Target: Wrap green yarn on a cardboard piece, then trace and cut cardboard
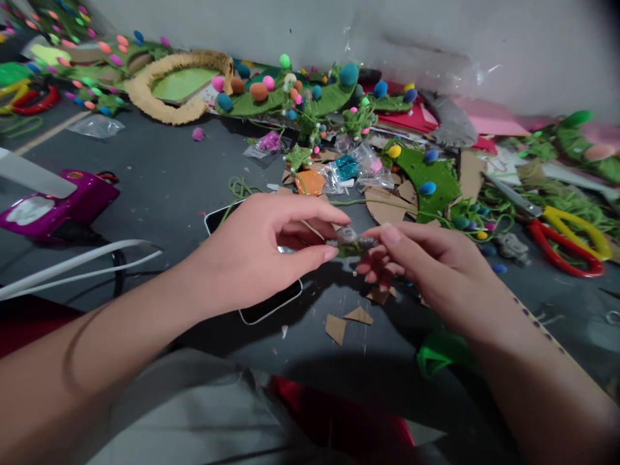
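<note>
Between my hands is a small grey yarn-wrapped piece (347, 235) with some green on its lower side. Thumb and fingers of my left hand (285, 242) close on its left end. My right hand (419, 258) pinches its right end between thumb and index finger, the other fingers curled below. Partly hidden under my left hand and wrist lies a dark phone (271, 308) with a light rim. A strand of green yarn (358, 202) runs across just behind the hands. Cardboard scraps (336, 329) lie on the dark table in front of them.
Scissors with red and yellow handles (566, 239) lie at right, near a lumpy grey piece (513, 248). Behind are a tan wrapped ring (140, 84), green yarn shapes with coloured balls (285, 100) and plastic bags (380, 168). A purple device (62, 206) stands at left.
</note>
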The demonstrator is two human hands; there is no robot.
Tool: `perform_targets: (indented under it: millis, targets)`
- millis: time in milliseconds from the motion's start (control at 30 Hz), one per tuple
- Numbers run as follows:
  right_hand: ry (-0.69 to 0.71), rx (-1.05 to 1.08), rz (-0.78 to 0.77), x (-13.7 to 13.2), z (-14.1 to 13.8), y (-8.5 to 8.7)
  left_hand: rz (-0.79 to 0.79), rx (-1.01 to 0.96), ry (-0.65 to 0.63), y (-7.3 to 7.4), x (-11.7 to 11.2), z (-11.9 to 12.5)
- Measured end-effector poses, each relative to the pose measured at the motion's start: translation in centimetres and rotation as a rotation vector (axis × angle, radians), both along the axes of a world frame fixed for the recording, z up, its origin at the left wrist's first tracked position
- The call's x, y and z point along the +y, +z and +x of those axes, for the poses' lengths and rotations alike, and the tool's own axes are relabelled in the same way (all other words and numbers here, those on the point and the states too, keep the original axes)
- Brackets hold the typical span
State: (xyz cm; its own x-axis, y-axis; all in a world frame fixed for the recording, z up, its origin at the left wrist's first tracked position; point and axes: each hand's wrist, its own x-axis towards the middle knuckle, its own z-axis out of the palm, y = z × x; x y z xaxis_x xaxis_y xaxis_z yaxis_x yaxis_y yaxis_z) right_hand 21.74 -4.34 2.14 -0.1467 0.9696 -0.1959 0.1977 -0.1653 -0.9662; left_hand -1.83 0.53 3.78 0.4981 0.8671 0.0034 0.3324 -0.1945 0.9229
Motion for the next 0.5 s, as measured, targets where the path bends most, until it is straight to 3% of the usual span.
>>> perform_targets:
  millis: [300, 500]
  targets:
    - [-0.014, 0.028, 0.063, -0.12, -0.27, 0.92, 0.046, 0.038, 0.009, 0.08, 0.09, -0.26]
    - [-0.02, 0.07, 0.061, -0.02, -0.17, 0.43, 0.025, 0.033, -0.003, 0.26, 0.15, -0.2]
